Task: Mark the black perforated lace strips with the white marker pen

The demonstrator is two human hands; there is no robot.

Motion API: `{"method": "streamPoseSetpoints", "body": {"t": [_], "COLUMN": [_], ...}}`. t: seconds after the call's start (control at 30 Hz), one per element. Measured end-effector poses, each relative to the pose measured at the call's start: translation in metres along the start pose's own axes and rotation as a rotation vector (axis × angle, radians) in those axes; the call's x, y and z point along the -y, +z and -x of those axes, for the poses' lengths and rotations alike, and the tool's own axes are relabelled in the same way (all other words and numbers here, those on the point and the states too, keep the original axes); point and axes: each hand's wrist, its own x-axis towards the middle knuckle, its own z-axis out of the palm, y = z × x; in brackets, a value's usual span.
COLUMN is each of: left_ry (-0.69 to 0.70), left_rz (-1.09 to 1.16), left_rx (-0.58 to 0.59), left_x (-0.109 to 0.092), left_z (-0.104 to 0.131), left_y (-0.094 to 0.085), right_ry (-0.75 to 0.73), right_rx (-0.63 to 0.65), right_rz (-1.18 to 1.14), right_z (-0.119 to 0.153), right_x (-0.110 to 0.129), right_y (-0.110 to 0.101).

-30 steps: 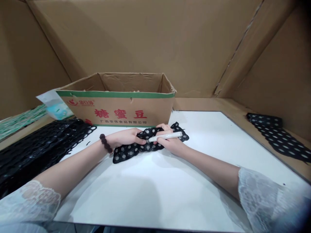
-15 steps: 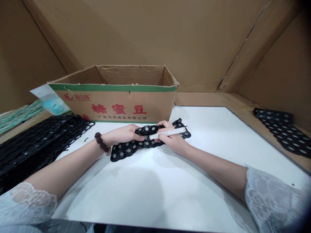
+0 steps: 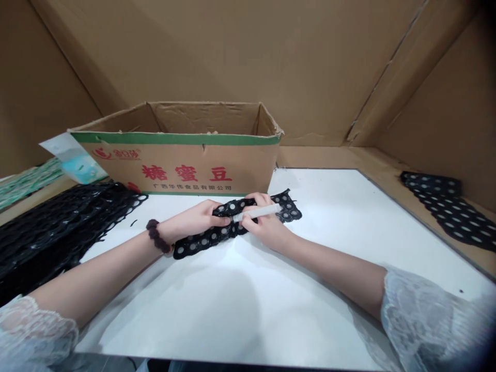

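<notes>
- Pinching the black dotted strip [image 3: 205, 241] near its middle, the left hand [image 3: 197, 217] has a narrow grip.
- From where I stand, the right hand [image 3: 270, 225] is wrapped round a white pen-like tool [image 3: 260, 211], whose left end meets the strip beside the left hand.
- The strip is on the white tabletop [image 3: 318, 294], just in front of the cardboard box [image 3: 188, 155].
- I'd judge it light, soft and floppy, perhaps slightly slippery; hardly fragile, though its scalloped edges may snag.
- Best hold, I think: across the middle, keeping it flat.
</notes>
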Motion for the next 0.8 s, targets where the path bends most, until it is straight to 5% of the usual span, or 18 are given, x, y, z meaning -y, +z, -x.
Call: {"method": "streamPoseSetpoints", "body": {"t": [0.37, 0.6, 0.8], "left_ry": [-0.114, -0.069, -0.112], "left_rz": [-0.074, -0.039, -0.002], "left_rx": [-0.002, 0.141, 0.084], "left_x": [0.002, -0.006, -0.002], "left_z": [-0.001, 0.003, 0.003], "left_y": [-0.009, -0.013, -0.011], "right_ry": [-0.009, -0.040, -0.044], "right_rx": [0.125, 0.131, 0.147], "right_rz": [-0.184, -0.193, -0.217], "right_z": [-0.002, -0.002, -0.001], "right_x": [-0.007, -0.007, -0.007], "right_y": [-0.018, -0.017, -0.019]}}
